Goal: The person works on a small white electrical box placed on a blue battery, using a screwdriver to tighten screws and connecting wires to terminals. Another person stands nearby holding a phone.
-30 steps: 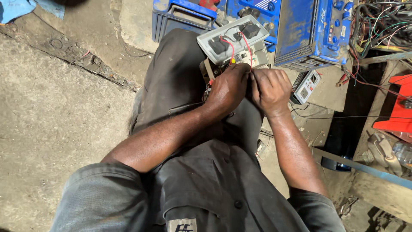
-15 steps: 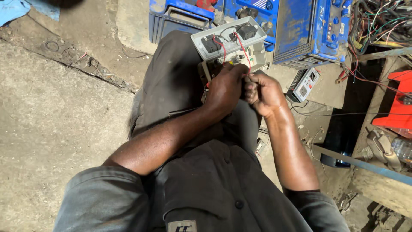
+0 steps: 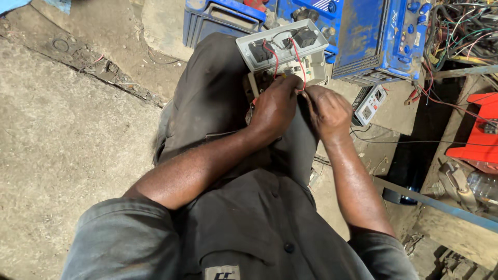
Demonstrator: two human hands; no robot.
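Head view looks straight down on a seated person in dark grey work clothes, both bare hands meeting over an opened white electrical box (image 3: 282, 52) that rests on the lap at the knee. Its lid is tipped up, showing two black parts and red wires (image 3: 298, 62) running down out of it. Left hand (image 3: 275, 106) is curled against the lower edge of the box, fingers bent in tight where the wires come out; whether they pinch a wire or just press the casing I cannot tell. Right hand (image 3: 328, 111) sits just beside it, touching at the knuckles, its fingertips pinched together on a thin red wire end near the box.

Beyond the knees stands a row of blue battery cases (image 3: 363, 36), scuffed and dusty. A small white meter (image 3: 369, 103) lies just right of the hands. Tangled coloured cables (image 3: 461, 26) fill the top right corner, a red case (image 3: 480, 132) lies below them, and the concrete floor (image 3: 62, 145) stretches to the left.
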